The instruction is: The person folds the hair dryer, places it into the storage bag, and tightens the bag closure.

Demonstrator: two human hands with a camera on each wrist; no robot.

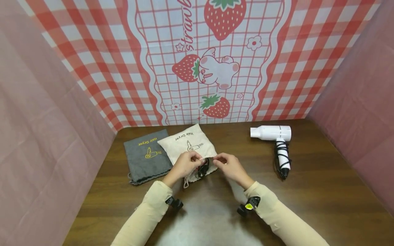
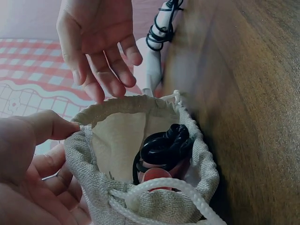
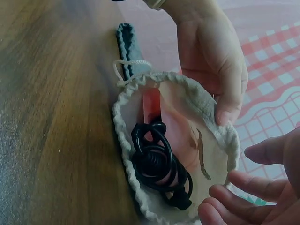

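Observation:
A cream drawstring bag [image 1: 197, 143] printed "Hair Dryer" lies on the table with its mouth toward me. At the rim, my left hand [image 1: 187, 164] pinches the cloth between thumb and fingers. Close to the rim's other side is my right hand [image 1: 232, 168]; in the left wrist view its thumb and fingers stand apart with nothing between them. Inside the open mouth lies a pinkish-red hair dryer [image 3: 152, 105], mostly hidden, with a coiled black cord [image 3: 161, 161] on it. A white drawstring [image 2: 183, 185] loops out beside the mouth.
To the left, a grey "Hair Dryer" drawstring bag [image 1: 147, 155] lies flat, partly under the cream one. On the right is a white hair dryer [image 1: 272, 132], its black cord wound round the handle. A strawberry-patterned cloth [image 1: 197, 68] hangs behind the wooden table [image 1: 323, 205].

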